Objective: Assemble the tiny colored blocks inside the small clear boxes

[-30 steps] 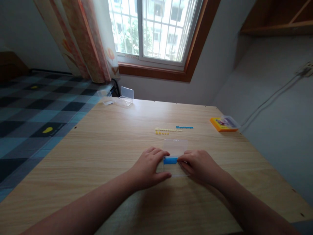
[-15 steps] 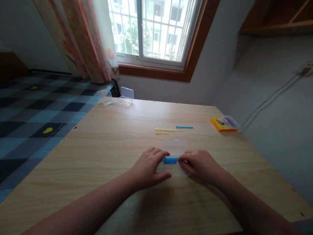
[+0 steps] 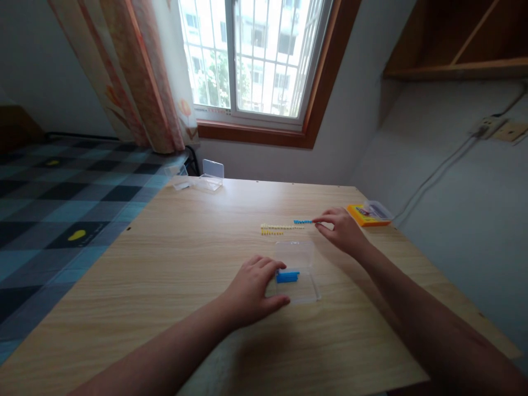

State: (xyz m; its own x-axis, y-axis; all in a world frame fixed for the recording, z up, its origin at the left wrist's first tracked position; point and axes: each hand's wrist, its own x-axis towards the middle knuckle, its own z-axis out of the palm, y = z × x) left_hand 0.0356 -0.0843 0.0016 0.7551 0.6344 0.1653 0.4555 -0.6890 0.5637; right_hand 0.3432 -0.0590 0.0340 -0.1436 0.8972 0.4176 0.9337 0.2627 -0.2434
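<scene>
A small clear plastic box [image 3: 304, 290] lies open on the wooden table [image 3: 185, 258], with its lid [image 3: 295, 252] flat behind it. Blue sticks [image 3: 287, 276] lie inside the box. My left hand [image 3: 251, 291] grips the box's left edge, thumb along the front. My right hand [image 3: 341, 230] is stretched out farther back, its fingertips pinched at the right end of a row of blue sticks [image 3: 302, 221] on the table. Yellow sticks [image 3: 280, 227] lie in two rows just left of that row.
An orange pad with a clear box on it [image 3: 368, 213] sits at the table's right edge by the wall. Two open clear boxes [image 3: 202, 179] stand at the far left corner. A checked bed cover [image 3: 61, 203] lies left of the table.
My right hand left the box and reached back to the blue row on the table. The left hand stayed on the box. The camera tilted slightly.
</scene>
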